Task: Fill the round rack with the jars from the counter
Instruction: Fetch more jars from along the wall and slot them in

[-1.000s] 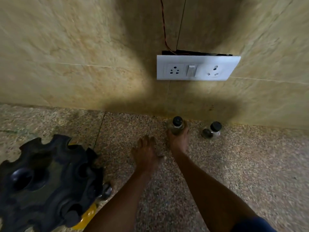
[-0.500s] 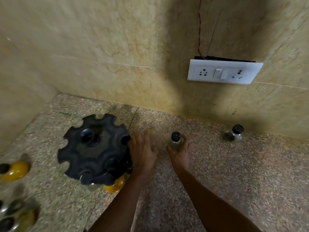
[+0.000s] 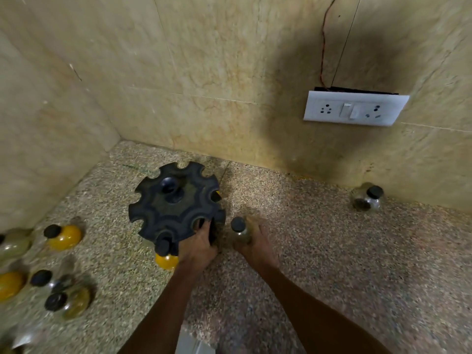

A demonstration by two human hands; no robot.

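From the camera on your head, you are looking down at a speckled stone counter point(image 3: 319, 251) in a corner of tan tiled walls.

Your right hand point(image 3: 255, 242) is wrapped around a small clear jar with a black cap point(image 3: 238, 229). The jar stands upright in your grip, just to the right of the round black rack point(image 3: 176, 208). It is not in the rack yet.

Your left hand point(image 3: 199, 245) is on the near right edge of the rack. Its fingers curl into one of the rack's notches and hold on.

The rack sits on the counter near the corner. One jar with yellow stuff inside point(image 3: 166, 259) already hangs in a slot at the rack's near edge, just left of your left hand. Its black cap pokes up through the top.

More jars wait on the counter at the far left. One yellow jar point(image 3: 63, 236) lies closest to the rack. The others below it are blurry, so you cannot tell much about them.

One more jar with dark bits inside point(image 3: 367, 199) sits alone by the back wall, well apart on the right. A white socket plate point(image 3: 355, 108) is on the wall above it.
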